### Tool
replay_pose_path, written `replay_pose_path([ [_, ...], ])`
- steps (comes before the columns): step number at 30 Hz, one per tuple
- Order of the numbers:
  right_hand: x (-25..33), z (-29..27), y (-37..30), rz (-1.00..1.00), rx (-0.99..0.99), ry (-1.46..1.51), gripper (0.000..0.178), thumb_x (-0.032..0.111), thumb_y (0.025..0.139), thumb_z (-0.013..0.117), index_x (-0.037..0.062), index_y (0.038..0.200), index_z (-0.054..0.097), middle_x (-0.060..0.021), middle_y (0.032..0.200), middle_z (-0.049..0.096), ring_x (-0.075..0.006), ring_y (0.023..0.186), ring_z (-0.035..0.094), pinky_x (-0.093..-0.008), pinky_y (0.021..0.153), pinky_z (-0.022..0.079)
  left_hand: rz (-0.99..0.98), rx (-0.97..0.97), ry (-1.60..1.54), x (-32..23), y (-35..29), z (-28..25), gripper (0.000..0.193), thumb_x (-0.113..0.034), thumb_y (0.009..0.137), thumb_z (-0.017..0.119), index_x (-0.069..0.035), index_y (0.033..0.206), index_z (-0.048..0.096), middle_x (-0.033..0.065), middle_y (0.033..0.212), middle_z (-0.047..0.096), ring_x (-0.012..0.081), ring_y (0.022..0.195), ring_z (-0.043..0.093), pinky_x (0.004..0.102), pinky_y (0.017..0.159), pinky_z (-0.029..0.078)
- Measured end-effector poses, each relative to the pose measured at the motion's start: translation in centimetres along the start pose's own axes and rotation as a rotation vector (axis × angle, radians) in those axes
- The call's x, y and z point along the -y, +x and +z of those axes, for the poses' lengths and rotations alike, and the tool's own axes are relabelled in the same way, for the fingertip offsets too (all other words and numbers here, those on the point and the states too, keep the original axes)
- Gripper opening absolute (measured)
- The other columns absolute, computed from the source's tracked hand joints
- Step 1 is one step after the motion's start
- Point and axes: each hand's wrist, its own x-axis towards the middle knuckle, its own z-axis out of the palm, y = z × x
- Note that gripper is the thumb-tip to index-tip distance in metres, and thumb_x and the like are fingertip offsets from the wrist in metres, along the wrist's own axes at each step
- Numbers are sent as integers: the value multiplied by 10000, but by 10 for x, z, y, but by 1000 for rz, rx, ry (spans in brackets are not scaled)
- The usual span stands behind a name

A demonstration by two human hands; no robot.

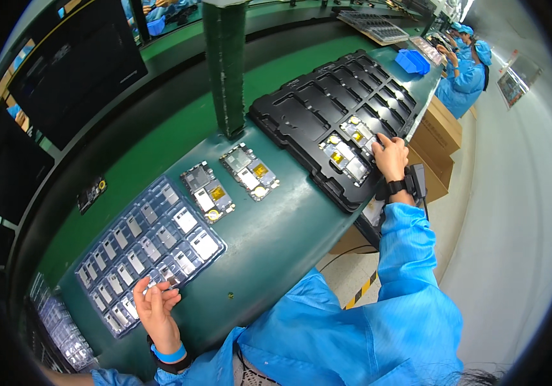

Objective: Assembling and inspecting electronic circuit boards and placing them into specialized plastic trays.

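Observation:
At the right, my right hand (392, 158) is closed on the edge of a circuit board (357, 133) lying in the black moulded tray (301, 151). Beside it in the same tray rests a second circuit board (343, 159). Two more boards, a left one (207, 192) and a right one (250, 171), lie on the green mat. My left hand (157, 310) hovers at the near edge of a clear blister tray (216, 252) of small silvery metal plates (135, 260). Its fingers are curled together; a small piece may be between them, too unclear to name.
A green post (225, 71) rises from the bench behind the boards. A dark module (91, 195) lies far left, with stacked clear trays (63, 325) nearer. Beyond the black tray stand a blue bin (412, 61) and co-workers in blue (462, 83). Cardboard boxes (435, 138) stand off the bench's right edge.

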Motion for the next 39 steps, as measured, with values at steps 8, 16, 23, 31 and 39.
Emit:
replay_pose_path([
  [8, -15, 7, -11, -130, -88, -128, 304, 302, 822, 514, 286, 1119, 577, -171, 1335, 335, -340, 1201, 352, -574, 888, 301, 13, -10, -39, 2, 5, -19, 221, -120, 903, 446, -37, 1107, 436, 96, 850, 581, 137, 691, 588, 246, 616, 496],
  [16, 60, -23, -47, -355, -303, 123, 353, 246, 800, 580, 98, 1118, 542, -211, 1210, 442, -372, 1090, 451, -448, 889, 372, 162, -82, 48, 11, 3, -43, 229, -123, 890, 488, -15, 1089, 449, 128, 847, 602, 152, 687, 595, 259, 627, 490],
  [23, 310, -58, -210, -1051, 250, 827, 194, 153, 707, 659, 18, 841, 624, -152, 906, 593, -323, 879, 552, -369, 765, 430, 190, -78, 48, 29, 12, -49, 225, -81, 879, 495, -34, 1093, 441, 64, 809, 571, 74, 595, 517, 188, 521, 416],
  [31, 468, 87, -234, -1204, 403, 387, 538, 227, 737, 659, 104, 1220, 458, -153, 1264, 438, -383, 1192, 347, -442, 968, 332, 117, -82, -120, 29, 14, -59, 233, -44, 866, 493, -8, 1085, 420, 81, 814, 557, 89, 545, 525, 200, 465, 433],
  [39, 515, 126, -227, -1357, 398, 128, 647, 233, 741, 651, 185, 1310, 347, -116, 1266, 444, -312, 1211, 365, -525, 941, 316, 81, -63, -152, 30, 13, -62, 226, -21, 864, 480, -9, 1080, 413, 87, 822, 558, 97, 561, 541, 207, 477, 449],
])
